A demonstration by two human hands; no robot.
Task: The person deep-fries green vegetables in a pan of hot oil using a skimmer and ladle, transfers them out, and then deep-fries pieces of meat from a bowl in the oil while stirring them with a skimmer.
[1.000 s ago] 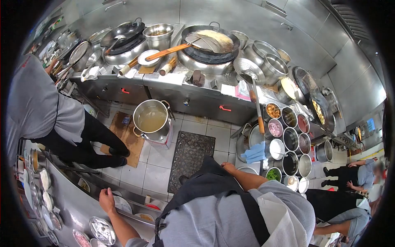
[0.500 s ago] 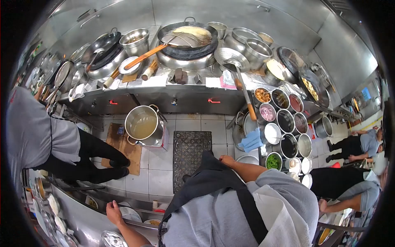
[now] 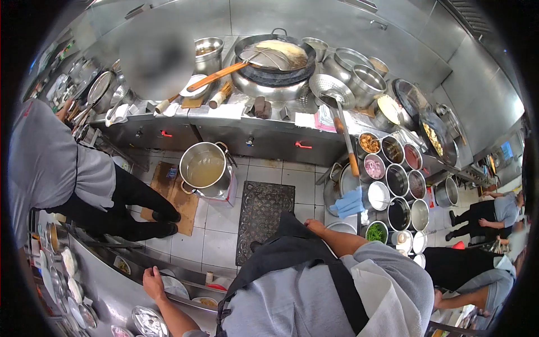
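Note:
At the steel counter behind me, my left hand (image 3: 152,282) rests on the counter edge (image 3: 132,289), its fingers curled over it. White plates (image 3: 173,285) lie on the shelf beside that hand. My right hand (image 3: 314,226) is in front of my waist, loosely closed beside my black apron (image 3: 286,241), with nothing visible in it. To its right stand several steel pots, among them one of chopped greens (image 3: 375,231) and one of sliced pink onion (image 3: 374,167). A blue cloth (image 3: 349,202) hangs near them.
Ahead, a large wok (image 3: 275,53) of oil holds a wooden-handled strainer (image 3: 224,74). A perforated ladle (image 3: 332,90) lies to its right. A stockpot (image 3: 203,165) of cloudy liquid stands low on the left. A rubber mat (image 3: 266,219) covers the floor. A co-worker (image 3: 50,163) stands at left, others at right.
My view has turned slightly left, so the stove and pots sit further right. The person at left has leaned toward the stove. My hands have hardly moved.

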